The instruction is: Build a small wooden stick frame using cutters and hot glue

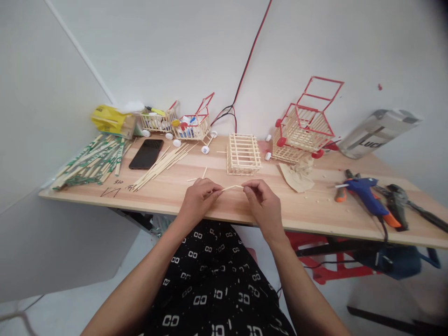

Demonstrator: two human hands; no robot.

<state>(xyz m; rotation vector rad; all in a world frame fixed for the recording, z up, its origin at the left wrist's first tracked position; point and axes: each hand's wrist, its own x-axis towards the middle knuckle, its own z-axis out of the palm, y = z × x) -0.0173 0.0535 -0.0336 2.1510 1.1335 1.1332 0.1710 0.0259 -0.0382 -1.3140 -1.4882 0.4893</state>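
Observation:
A thin wooden stick (231, 187) is held level between both hands over the near edge of the wooden table (315, 210). My left hand (199, 199) pinches its left end with curled fingers. My right hand (263, 201) pinches its right end. Just behind the hands stands an unpainted stick-built basket frame (242, 154). A loose short stick (204, 172) lies on the table beyond my left hand.
A pile of long sticks (163, 164), a black phone (146, 153) and green-wrapped chopstick packs (94, 161) lie at left. Small stick carts (189, 123) and a red-trimmed cart (305, 125) stand by the wall. A blue glue gun (367, 193) and pliers (401, 198) lie at right.

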